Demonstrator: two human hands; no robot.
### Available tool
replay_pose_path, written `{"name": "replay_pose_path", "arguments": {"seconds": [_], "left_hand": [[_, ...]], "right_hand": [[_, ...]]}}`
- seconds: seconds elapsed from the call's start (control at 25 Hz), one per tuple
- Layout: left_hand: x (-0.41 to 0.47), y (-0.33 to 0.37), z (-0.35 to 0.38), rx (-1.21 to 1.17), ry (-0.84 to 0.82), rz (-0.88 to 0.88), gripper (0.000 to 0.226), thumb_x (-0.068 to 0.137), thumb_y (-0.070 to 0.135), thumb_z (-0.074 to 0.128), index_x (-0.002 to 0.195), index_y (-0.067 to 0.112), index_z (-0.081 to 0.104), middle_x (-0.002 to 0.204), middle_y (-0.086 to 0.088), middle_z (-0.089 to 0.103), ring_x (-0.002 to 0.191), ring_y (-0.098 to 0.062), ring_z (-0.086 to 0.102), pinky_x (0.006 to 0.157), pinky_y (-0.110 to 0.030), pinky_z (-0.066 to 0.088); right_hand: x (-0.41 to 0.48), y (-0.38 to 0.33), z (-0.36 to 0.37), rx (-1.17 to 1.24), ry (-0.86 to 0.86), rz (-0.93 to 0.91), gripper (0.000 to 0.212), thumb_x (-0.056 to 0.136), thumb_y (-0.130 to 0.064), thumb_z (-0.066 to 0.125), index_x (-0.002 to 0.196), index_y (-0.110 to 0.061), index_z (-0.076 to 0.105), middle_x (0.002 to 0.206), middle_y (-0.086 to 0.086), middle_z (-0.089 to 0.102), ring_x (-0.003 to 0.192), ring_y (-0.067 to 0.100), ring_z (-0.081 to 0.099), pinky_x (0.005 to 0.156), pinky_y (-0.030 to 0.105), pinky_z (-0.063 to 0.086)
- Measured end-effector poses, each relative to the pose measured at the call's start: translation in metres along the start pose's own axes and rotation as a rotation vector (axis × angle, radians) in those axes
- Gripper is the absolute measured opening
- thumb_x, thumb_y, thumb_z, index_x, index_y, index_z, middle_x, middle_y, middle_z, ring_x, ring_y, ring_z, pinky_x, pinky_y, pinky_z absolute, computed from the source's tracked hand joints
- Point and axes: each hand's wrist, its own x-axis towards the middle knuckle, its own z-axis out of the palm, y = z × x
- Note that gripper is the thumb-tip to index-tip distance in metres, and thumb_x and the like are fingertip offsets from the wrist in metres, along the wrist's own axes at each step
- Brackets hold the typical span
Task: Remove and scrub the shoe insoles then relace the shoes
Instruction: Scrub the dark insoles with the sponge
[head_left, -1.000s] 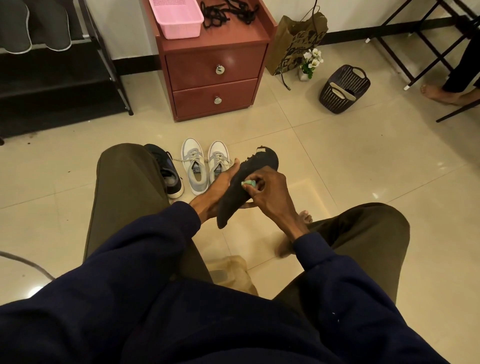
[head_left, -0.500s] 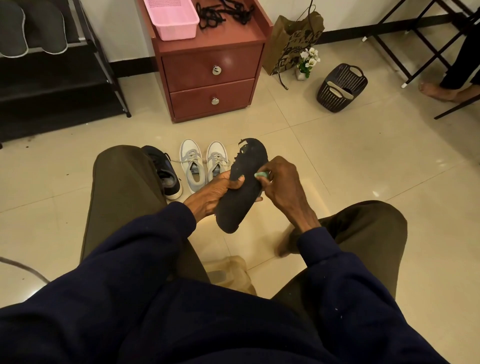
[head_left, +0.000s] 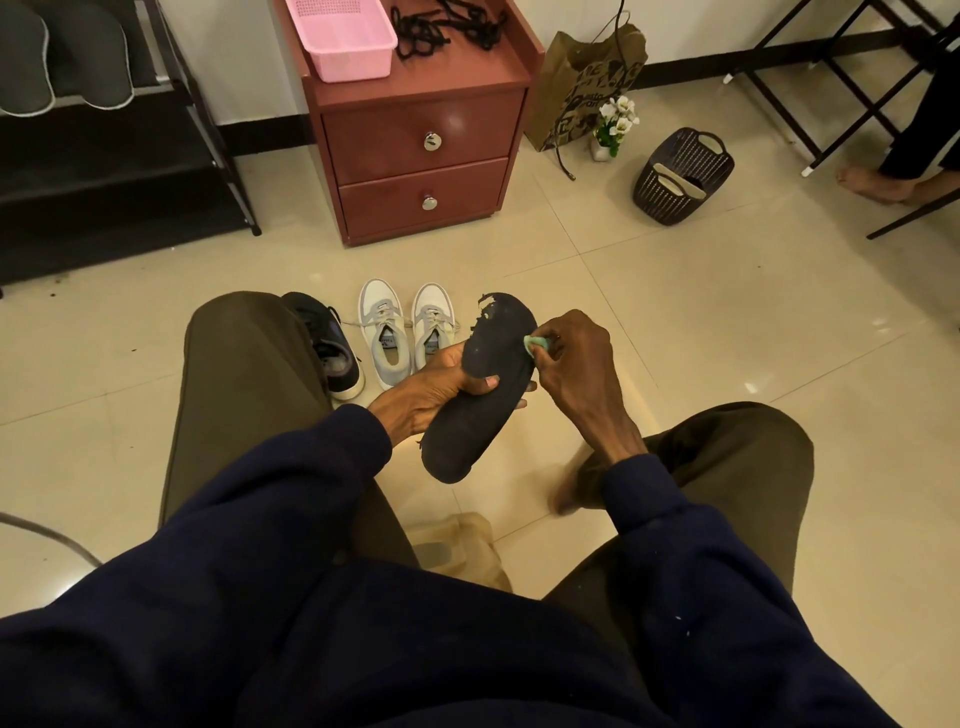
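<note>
Gleaming beige floor tiles (head_left: 675, 322) surround red cabinet (head_left: 421, 150).

The black insole (head_left: 480, 395) looks matt and cloth-faced, its toe edge frayed and torn. The floor (head_left: 675, 322) is glossy cream tile that mirrors the lamps. The nightstand (head_left: 421, 130) has a smooth reddish wood-look finish with shiny metal knobs (head_left: 432, 141). On it sit a pink plastic basket (head_left: 345, 39) with a perforated bottom and black cord laces (head_left: 447, 26). The grey-and-white sneakers (head_left: 405, 332) look like mesh cloth. The bag (head_left: 582, 88) is brown paper; the dark basket (head_left: 680, 174) is woven-pattern plastic.
</note>
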Motion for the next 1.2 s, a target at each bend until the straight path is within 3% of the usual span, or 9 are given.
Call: {"name": "replay_pose_path", "arguments": {"seconds": [0.08,0.2,0.4,0.56,0.64,0.76,0.96,1.12,1.2], "left_hand": [[0.002,0.0,-0.001,0.001,-0.015,0.004,0.055,0.087,-0.025,0.055,0.136,0.002,0.053,0.122,-0.023,0.07,0.102,-0.042,0.072,0.078,-0.051,0.063],[0.004,0.001,-0.002,0.119,-0.004,0.005,0.062,0.084,-0.026,0.059,0.136,0.008,0.056,0.122,-0.019,0.07,0.107,-0.036,0.069,0.078,-0.039,0.063],[0.002,-0.005,0.0,0.049,-0.152,-0.044,0.069,0.089,-0.029,0.05,0.143,0.014,0.049,0.126,-0.026,0.067,0.11,-0.054,0.066,0.08,-0.06,0.06],[0.009,-0.008,-0.005,0.155,-0.151,-0.029,0.07,0.084,-0.028,0.058,0.142,0.011,0.051,0.133,-0.027,0.063,0.119,-0.05,0.062,0.094,-0.072,0.049],[0.007,-0.007,-0.005,0.157,-0.143,-0.034,0.068,0.085,-0.029,0.056,0.139,0.012,0.053,0.133,-0.027,0.063,0.118,-0.05,0.062,0.091,-0.069,0.053],[0.005,-0.008,-0.003,0.105,-0.18,-0.058,0.069,0.086,-0.027,0.055,0.141,0.014,0.051,0.131,-0.027,0.064,0.118,-0.055,0.061,0.087,-0.064,0.057],[0.009,-0.008,-0.004,0.247,-0.093,0.006,0.073,0.076,-0.017,0.068,0.143,0.009,0.054,0.138,-0.029,0.058,0.127,-0.048,0.057,0.108,-0.069,0.041],[0.005,-0.007,-0.003,0.139,-0.154,-0.034,0.071,0.086,-0.028,0.056,0.145,0.01,0.048,0.133,-0.027,0.063,0.119,-0.054,0.061,0.088,-0.063,0.057],[0.003,-0.006,0.0,0.116,-0.158,-0.04,0.071,0.085,-0.03,0.054,0.143,0.01,0.049,0.129,-0.023,0.066,0.115,-0.049,0.065,0.081,-0.055,0.061]], "right_hand": [[-0.003,-0.007,0.002,0.069,-0.038,-0.045,0.008,0.086,-0.018,0.079,0.093,-0.016,0.076,0.093,0.0,0.067,0.079,0.013,0.062,0.069,0.032,0.057],[-0.01,-0.024,0.01,0.086,-0.189,-0.178,0.008,0.084,-0.014,0.079,0.091,-0.015,0.076,0.091,-0.001,0.066,0.081,0.013,0.063,0.07,0.026,0.052],[0.005,-0.001,0.003,0.02,0.062,0.021,0.007,0.09,-0.019,0.074,0.096,-0.015,0.073,0.095,0.001,0.065,0.084,0.015,0.06,0.071,0.027,0.05],[-0.005,-0.027,0.011,0.119,-0.162,-0.176,0.008,0.084,-0.012,0.078,0.092,-0.012,0.076,0.09,0.001,0.068,0.08,0.011,0.062,0.069,0.015,0.047],[0.0,-0.026,0.012,0.071,-0.149,-0.177,0.007,0.084,-0.013,0.077,0.09,-0.012,0.075,0.089,0.001,0.068,0.079,0.012,0.061,0.069,0.019,0.047],[0.007,-0.009,0.004,-0.008,-0.01,-0.025,0.005,0.086,-0.015,0.075,0.09,-0.014,0.073,0.09,0.0,0.065,0.079,0.012,0.057,0.068,0.023,0.043],[-0.008,-0.034,0.013,0.082,-0.303,-0.221,0.008,0.083,-0.017,0.074,0.09,-0.012,0.074,0.088,0.002,0.068,0.077,0.014,0.062,0.069,0.03,0.052],[0.005,-0.016,0.005,-0.079,-0.085,-0.052,0.004,0.086,-0.019,0.074,0.085,-0.017,0.071,0.088,0.0,0.064,0.076,0.016,0.059,0.064,0.029,0.044],[0.001,-0.016,0.004,-0.016,-0.121,-0.092,0.005,0.083,-0.014,0.075,0.086,-0.015,0.072,0.089,0.001,0.065,0.078,0.016,0.061,0.066,0.028,0.047]]}}
